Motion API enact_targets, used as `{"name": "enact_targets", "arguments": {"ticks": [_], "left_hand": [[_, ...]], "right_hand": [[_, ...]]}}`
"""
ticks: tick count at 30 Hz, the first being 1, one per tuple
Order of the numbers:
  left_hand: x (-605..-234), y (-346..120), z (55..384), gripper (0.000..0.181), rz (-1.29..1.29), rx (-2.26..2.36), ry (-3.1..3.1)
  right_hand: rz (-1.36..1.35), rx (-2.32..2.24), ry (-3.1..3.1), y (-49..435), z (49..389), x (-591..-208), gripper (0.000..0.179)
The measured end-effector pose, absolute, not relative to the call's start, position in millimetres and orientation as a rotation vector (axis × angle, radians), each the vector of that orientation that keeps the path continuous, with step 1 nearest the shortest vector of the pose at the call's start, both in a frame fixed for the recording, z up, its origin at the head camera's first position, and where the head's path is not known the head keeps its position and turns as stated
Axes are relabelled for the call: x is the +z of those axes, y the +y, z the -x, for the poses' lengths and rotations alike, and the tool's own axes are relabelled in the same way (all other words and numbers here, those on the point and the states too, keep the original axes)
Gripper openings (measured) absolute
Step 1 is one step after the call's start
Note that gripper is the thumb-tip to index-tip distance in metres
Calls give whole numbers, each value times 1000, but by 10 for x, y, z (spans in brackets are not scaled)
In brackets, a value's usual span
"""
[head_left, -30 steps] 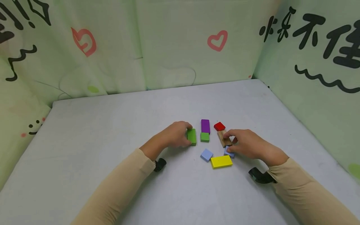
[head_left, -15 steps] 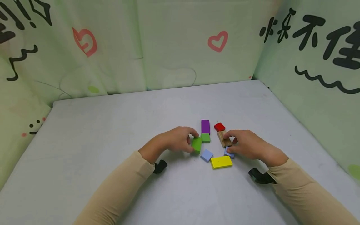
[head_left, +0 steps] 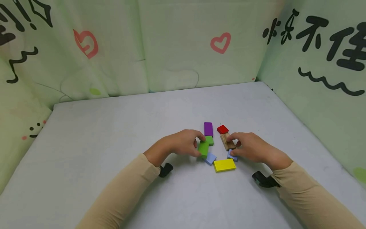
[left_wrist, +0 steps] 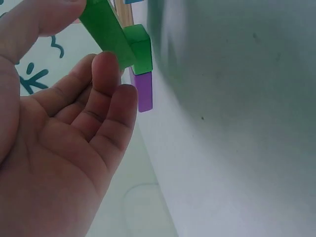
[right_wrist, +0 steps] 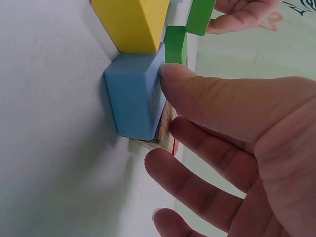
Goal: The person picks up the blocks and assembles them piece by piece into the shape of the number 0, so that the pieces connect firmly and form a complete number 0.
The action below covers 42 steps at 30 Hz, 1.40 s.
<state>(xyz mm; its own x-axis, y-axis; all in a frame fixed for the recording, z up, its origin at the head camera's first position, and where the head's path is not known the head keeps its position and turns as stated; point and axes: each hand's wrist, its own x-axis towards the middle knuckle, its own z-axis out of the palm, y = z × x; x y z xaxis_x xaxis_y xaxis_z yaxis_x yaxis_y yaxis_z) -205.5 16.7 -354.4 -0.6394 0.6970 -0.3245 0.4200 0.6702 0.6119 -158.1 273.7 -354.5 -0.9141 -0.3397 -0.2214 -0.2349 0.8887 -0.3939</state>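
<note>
My left hand [head_left: 184,142] pinches a long green block [head_left: 203,149] between thumb and fingers. In the left wrist view this green block [left_wrist: 108,34] is tilted beside a small green block [left_wrist: 141,48]. Its lower end partly covers the left blue block [head_left: 211,158] in the head view. My right hand [head_left: 253,146] has its thumb against another blue block [right_wrist: 129,86], while a finger rests at the wooden block [head_left: 224,140]. A red block [head_left: 222,129] touches the wooden block's far end. A purple block [head_left: 208,129] adjoins the small green one, and a yellow block [head_left: 224,165] lies nearest the body.
The blocks form a rough ring on a white-covered table [head_left: 120,127]. Pale green cloth [head_left: 171,44] with hearts and dark lettering hangs behind and at both sides. A dark wrist camera [head_left: 265,180] is strapped under the right sleeve; another [head_left: 166,170] sits under the left.
My left hand has carried the long green block right and toward the body, up to the small green and left blue blocks. The right hand has stayed in place.
</note>
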Motion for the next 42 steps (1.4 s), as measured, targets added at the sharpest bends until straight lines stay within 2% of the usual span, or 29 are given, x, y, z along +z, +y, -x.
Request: {"name": "enact_targets", "arguments": {"ticks": [30, 42], "left_hand": [[-3635, 319, 2177, 56, -763, 746, 2492], [-3667, 382, 2166, 59, -619, 744, 2586]], "right_hand": [[422, -495, 2764, 2715, 1579, -3528, 43], [433, -507, 2770, 2729, 1574, -3541, 43]]}}
